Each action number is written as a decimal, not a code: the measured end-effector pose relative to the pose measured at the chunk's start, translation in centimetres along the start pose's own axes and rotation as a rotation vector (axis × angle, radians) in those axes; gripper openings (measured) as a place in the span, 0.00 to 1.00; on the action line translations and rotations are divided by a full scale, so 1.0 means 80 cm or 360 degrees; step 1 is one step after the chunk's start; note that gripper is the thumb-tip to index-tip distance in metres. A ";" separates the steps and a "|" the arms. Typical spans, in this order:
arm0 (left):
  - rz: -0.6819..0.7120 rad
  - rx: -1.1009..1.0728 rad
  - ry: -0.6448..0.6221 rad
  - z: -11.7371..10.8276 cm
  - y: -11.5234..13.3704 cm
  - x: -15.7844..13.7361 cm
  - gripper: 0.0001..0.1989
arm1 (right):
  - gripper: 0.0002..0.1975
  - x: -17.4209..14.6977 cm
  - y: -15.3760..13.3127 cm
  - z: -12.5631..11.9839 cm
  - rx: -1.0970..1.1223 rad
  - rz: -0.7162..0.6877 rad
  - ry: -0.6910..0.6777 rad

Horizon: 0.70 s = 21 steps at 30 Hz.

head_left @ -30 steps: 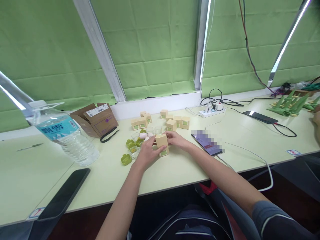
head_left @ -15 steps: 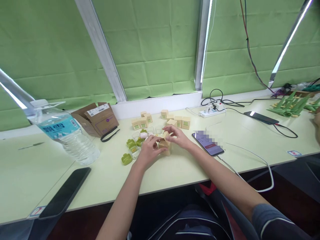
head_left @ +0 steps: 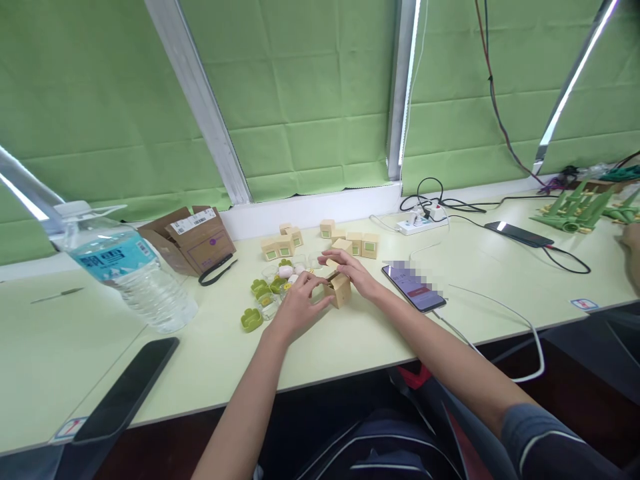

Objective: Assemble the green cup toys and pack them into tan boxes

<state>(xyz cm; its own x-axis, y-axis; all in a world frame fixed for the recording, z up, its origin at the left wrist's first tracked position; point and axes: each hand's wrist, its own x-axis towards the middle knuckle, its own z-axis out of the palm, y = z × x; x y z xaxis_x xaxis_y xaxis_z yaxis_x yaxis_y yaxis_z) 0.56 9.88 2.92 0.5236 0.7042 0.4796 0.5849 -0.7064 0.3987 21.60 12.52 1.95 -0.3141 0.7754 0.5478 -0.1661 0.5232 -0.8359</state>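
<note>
A small tan carton rests on the pale green table between both hands. My left hand grips its left side. My right hand lies over its top and far side with the fingers spread. To the left of the carton lie green clover-shaped lids, clear little cups and pinkish-white round pieces. More tan cartons with green labels stand in a group behind the hands.
A large water bottle lies at the left, beside a brown cardboard box. A dark phone sits at the near edge. A lit phone with a white cable lies right of my hands. A power strip is at the back.
The carton was held upright a second ago; it has since been lowered and turned onto the table, slightly to the right. My right hand moved from its side to its top.
</note>
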 end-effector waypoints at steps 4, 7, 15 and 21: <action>-0.0006 0.0019 -0.0013 0.001 0.002 -0.001 0.12 | 0.19 0.002 -0.006 0.002 -0.0138 0.0090 0.0039; 0.0053 0.0015 0.0040 0.004 0.000 -0.001 0.11 | 0.20 0.003 -0.010 0.001 -0.0188 0.0146 0.0000; 0.0275 -0.0001 0.0155 0.008 -0.001 0.002 0.11 | 0.21 0.003 -0.012 -0.004 -0.0154 0.0195 -0.0081; 0.0227 -0.0058 0.0144 0.005 0.004 0.002 0.10 | 0.26 0.004 -0.008 -0.007 -0.0140 0.0157 -0.0208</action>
<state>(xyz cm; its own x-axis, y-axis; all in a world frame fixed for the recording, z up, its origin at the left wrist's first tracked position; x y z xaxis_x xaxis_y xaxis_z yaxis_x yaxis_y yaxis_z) 1.03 9.82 2.82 0.5410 0.5884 0.6009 0.4851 -0.8020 0.3486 22.10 12.65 2.70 -0.4443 0.7750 0.4494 -0.0482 0.4803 -0.8758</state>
